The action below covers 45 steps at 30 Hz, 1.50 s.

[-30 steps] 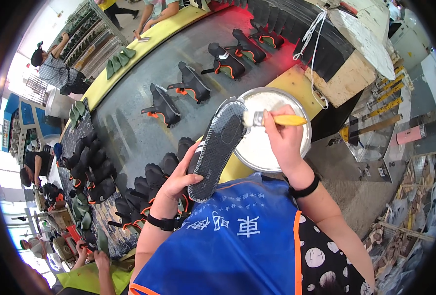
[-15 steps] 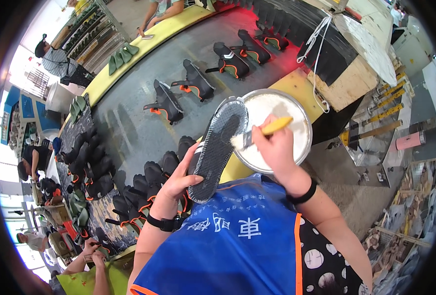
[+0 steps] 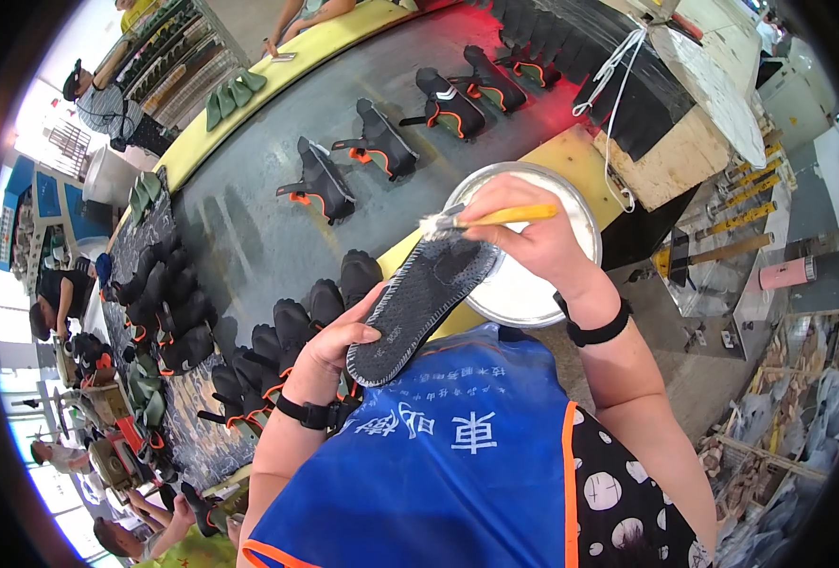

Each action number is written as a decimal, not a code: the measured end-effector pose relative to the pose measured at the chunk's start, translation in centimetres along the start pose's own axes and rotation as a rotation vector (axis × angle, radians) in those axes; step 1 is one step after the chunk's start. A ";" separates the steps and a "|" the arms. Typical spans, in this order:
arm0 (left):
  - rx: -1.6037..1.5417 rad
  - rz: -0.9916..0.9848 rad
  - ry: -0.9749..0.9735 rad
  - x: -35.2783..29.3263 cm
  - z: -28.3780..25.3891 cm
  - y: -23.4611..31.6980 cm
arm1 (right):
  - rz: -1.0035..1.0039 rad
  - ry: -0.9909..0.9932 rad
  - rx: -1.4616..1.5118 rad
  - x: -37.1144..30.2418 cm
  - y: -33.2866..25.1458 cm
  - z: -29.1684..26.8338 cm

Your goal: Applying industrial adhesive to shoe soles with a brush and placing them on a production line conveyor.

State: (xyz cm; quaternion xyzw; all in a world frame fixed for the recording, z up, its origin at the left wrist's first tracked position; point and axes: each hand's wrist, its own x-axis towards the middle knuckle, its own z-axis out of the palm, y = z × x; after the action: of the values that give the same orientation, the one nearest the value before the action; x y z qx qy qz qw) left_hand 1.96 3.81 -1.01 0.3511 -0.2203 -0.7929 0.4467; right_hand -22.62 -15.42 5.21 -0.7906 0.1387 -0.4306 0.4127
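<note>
- My left hand (image 3: 339, 346) grips a dark sole (image 3: 421, 303) near its heel end, fingers wrapped under and thumb on the edge, holding it tread side up and slanted from lower left to upper right.
- My right hand (image 3: 523, 232) is closed around a yellow-handled brush (image 3: 481, 218); its pale bristles touch the toe end of the sole.
- The sole's toe end sits over the near rim of a round metal bowl (image 3: 585, 222) with a white inside, which stands on the yellow edge (image 3: 571, 151) of the surface.
- I see a black band on each wrist and a blue apron (image 3: 438, 473) below the hands.
- Just left of the sole, black shoes (image 3: 291, 341) with orange trim are packed in a row, touching one another.
- Farther out on the grey belt (image 3: 239, 237), more black shoes lie singly, well apart.
- Green insoles (image 3: 235, 95) lie on the far yellow edge.
- Other people work at the left and top rims; I cannot tell what their hands hold.
</note>
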 end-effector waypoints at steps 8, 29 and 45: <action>-0.050 0.107 0.037 -2.2 -1.9 0.1 | 0.233 0.194 -0.153 -0.9 4.9 -0.7; 0.523 0.211 1.474 8.8 -37.2 5.1 | 0.904 0.974 -0.112 -2.9 5.5 -4.2; 0.869 -0.180 1.676 -6.2 -35.4 7.6 | 0.773 0.772 0.102 1.8 8.9 -1.7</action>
State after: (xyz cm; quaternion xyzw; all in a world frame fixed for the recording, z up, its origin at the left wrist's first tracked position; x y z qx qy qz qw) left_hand 35.10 4.06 -16.98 0.9572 -0.0761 -0.1628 0.2269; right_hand -21.72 -22.84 -0.15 -0.4454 0.5395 -0.5125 0.4979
